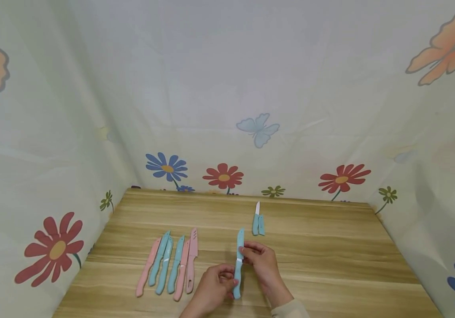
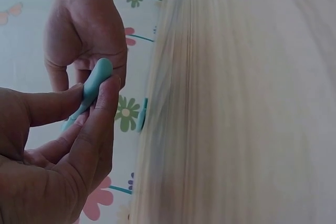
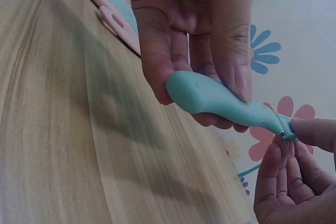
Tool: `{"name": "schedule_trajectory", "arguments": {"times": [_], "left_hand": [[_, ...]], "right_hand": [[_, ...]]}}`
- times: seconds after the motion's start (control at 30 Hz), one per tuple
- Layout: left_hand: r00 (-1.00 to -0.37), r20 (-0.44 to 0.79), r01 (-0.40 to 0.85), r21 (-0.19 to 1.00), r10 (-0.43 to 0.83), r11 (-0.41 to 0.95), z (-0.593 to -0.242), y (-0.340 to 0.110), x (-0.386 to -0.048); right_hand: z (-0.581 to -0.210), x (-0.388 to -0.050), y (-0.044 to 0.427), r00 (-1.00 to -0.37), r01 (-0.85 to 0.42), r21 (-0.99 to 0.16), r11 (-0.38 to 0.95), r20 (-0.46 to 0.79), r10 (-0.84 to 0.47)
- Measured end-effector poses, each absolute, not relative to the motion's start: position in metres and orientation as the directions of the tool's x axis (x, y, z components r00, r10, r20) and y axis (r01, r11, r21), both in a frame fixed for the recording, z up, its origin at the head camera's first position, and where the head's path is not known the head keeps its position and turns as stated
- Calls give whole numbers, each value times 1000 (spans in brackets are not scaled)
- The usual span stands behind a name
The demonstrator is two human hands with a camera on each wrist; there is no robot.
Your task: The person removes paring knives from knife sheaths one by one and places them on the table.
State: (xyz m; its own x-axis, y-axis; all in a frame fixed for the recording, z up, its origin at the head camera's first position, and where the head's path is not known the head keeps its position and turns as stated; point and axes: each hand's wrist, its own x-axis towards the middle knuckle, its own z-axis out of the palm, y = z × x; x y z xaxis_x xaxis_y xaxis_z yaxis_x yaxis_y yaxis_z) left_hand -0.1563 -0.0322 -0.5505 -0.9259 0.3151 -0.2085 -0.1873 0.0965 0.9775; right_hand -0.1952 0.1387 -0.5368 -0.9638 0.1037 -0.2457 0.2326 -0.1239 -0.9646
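Observation:
Above the wooden table, a teal-handled knife (image 1: 237, 282) is held upright in the head view. My left hand (image 1: 213, 287) grips its handle between thumb and fingers, as the left wrist view also shows at the handle's rounded end (image 2: 98, 80). With thumb and fingertips, my right hand (image 1: 265, 265) pinches the teal sheath (image 1: 240, 240) over the blade. A narrow pale strip of blade shows between sheath and handle. In the right wrist view the sheath's mouth (image 3: 287, 128) sits at the handle's end.
Left of my hands lies a row of several pink and teal knives, including a pink one with a slotted handle (image 1: 190, 269). Farther back, a small teal knife (image 1: 255, 224) with bare blade lies beside its sheath (image 1: 262, 225). Flower-printed cloth (image 1: 291, 154) surrounds the table (image 1: 331, 256).

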Motion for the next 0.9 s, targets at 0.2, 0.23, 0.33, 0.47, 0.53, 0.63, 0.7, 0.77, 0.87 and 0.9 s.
{"name": "schedule_trajectory", "arguments": {"times": [0.2,0.23,0.33,0.47,0.53,0.63,0.7,0.77,0.87,0.9], "left_hand": [[-925,-206,-184,978,320,98,-552,-34,-157],[-925,-206,-184,978,319,98,-552,-34,-157],[-925,-209,-185,977,317,105,-552,-34,-157],[-926,-212,-185,976,313,112,-553,-34,-157],[-927,-211,-185,976,311,111,-553,-35,-157],[-926,-210,-185,977,313,108,-554,-35,-158],[-926,-207,-182,977,317,106,-555,-36,-158],[-925,-206,-182,978,321,103,-555,-36,-157],[-923,-205,-183,978,326,98,-555,-36,-157],[-922,-207,-185,978,327,97,-555,-36,-157]], "right_hand": [[-538,-198,138,-965,226,-968,-110,-238,111],[-538,-199,138,-965,225,-968,-107,-237,112],[-537,-200,137,-963,231,-968,-99,-242,119],[-534,-201,136,-963,232,-969,-89,-241,122],[-534,-202,136,-964,227,-970,-82,-236,123],[-533,-203,136,-964,226,-972,-70,-233,125],[-532,-204,136,-965,224,-973,-58,-229,124],[-531,-205,137,-967,220,-974,-50,-224,121],[-529,-207,138,-969,214,-976,-38,-217,113],[-529,-207,138,-970,211,-977,-35,-214,112]]}}
